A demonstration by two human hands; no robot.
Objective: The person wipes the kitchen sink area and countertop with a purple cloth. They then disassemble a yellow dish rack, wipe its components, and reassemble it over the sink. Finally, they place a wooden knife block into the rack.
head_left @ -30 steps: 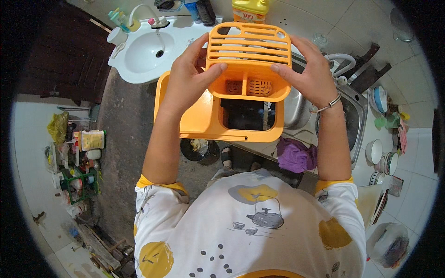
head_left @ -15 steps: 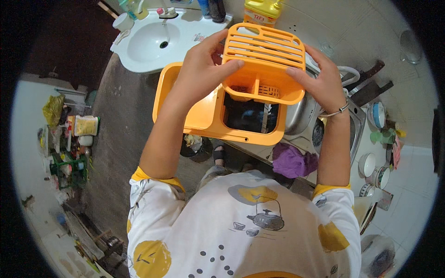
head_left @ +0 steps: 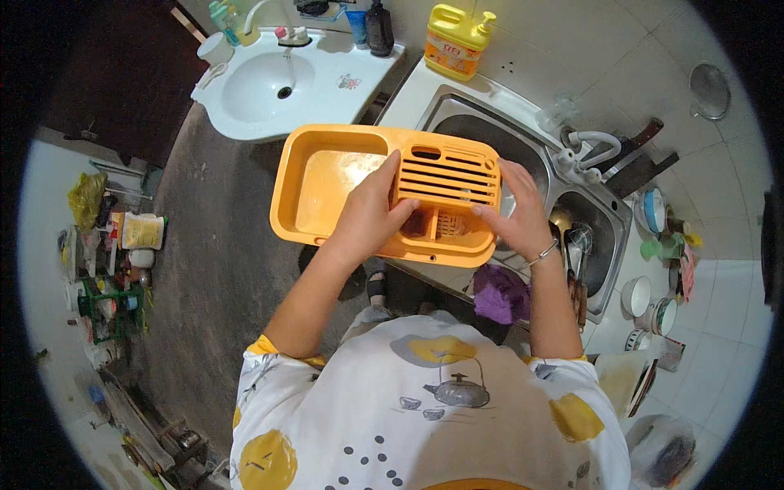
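An orange plastic caddy insert (head_left: 445, 189), with slots across its top and two small compartments at its near side, sits in the right part of a larger orange plastic holder (head_left: 283, 184). The holder's left part is a smooth open hollow with nothing in it. My left hand (head_left: 369, 214) grips the insert's left edge, thumb resting on its front. On the opposite edge, my right hand (head_left: 521, 214) has its fingers around the side and its thumb on top. Whether the insert is fully seated cannot be made out.
A steel double sink (head_left: 457, 102) lies right of the holder, with utensils (head_left: 578, 245) in its near basin. Knives (head_left: 641, 167) and bowls (head_left: 635, 296) stand further right. A yellow jug (head_left: 456, 45), white washbasin (head_left: 253, 122) and purple cloth (head_left: 500, 296) surround the work.
The insert has come down and toward me with both hands, from above the holder's right opening into it. The sink behind is now more visible.
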